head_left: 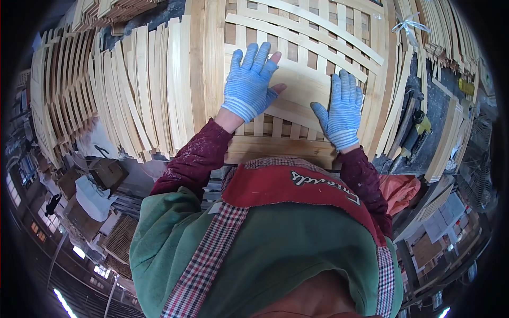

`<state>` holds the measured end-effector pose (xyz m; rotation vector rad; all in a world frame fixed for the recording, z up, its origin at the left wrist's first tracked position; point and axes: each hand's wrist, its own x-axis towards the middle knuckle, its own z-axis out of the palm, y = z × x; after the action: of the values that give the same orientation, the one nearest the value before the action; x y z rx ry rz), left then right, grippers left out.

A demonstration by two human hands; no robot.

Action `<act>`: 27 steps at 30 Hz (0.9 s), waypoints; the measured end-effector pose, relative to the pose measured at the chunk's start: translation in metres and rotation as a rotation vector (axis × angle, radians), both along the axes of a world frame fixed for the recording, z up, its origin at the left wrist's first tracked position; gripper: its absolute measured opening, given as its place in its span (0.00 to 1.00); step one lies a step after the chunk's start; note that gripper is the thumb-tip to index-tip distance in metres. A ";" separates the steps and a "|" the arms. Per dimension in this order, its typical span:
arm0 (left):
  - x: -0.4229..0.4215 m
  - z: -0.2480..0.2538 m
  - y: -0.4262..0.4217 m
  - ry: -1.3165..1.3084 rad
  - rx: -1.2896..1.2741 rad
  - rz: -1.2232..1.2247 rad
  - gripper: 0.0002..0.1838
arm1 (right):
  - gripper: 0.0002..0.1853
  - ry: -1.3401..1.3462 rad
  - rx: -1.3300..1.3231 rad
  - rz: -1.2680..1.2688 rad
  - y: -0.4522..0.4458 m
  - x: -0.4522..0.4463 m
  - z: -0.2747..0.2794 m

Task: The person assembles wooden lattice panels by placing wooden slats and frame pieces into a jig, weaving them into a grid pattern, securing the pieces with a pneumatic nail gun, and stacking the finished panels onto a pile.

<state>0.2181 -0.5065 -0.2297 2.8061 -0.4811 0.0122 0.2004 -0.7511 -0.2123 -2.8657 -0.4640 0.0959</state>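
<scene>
My left hand [249, 82], in a blue striped glove with bare thumb and finger tips, lies with fingers spread on the left part of a wide pale wooden board [299, 87]. At the board's right end rests my right hand [342, 111], gloved the same way, fingers stretched and thumb apart. Neither hand is wrapped around anything. Beneath the board is a lattice of crossed wooden slats [293, 51], set within a wooden frame [207, 63]. Several loose slats [297, 40] lie slanting across the lattice above my hands.
Rows of thin wooden strips [143, 85] stand left of the frame, with a darker stack [61, 90] farther left. To the right are more bundled strips [429, 26], a plastic tie [409, 25] and a black-and-yellow tool [416, 132]. Orange cloth [400, 193] hangs at lower right.
</scene>
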 end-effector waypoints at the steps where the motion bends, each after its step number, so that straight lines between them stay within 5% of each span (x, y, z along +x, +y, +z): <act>1: 0.000 0.000 0.000 0.002 -0.001 0.003 0.38 | 0.46 0.009 -0.008 -0.004 0.001 -0.001 0.000; 23: 0.001 -0.005 -0.008 -0.047 0.122 0.038 0.37 | 0.46 0.002 -0.111 0.013 -0.001 0.011 -0.011; 27: 0.000 -0.007 -0.007 -0.047 0.134 0.041 0.38 | 0.40 -0.043 -0.075 0.026 -0.002 0.011 -0.014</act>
<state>0.2177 -0.5131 -0.2367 2.9522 -0.4510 0.0564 0.2111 -0.7534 -0.2266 -2.9403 -0.5160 0.0575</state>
